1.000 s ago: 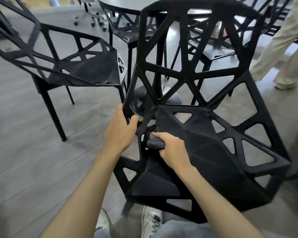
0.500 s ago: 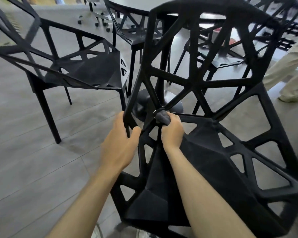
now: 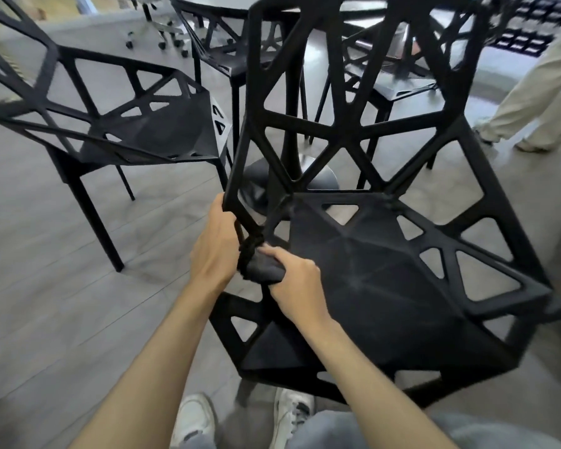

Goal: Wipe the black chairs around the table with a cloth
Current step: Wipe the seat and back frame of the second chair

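Observation:
A black lattice chair (image 3: 379,280) stands right in front of me, its back towards the table. My left hand (image 3: 216,247) grips the chair's left edge strut where back meets seat. My right hand (image 3: 297,285) holds a bunched dark cloth (image 3: 261,268) and presses it against the seat's left edge, just beside my left hand. A second black chair (image 3: 149,131) stands to the left, and two others (image 3: 240,56) sit beyond, by the round table (image 3: 208,0).
The table's pedestal base (image 3: 259,186) shows through the chair back. A person's legs in light trousers (image 3: 531,98) are at the right. An office chair's castor base (image 3: 157,34) is at the far back. My shoes (image 3: 195,419) are below, on grey plank floor.
My right hand with the cloth slid up the strut towards the chair back, then came back down to the seat's left edge. My left hand kept its grip on the strut.

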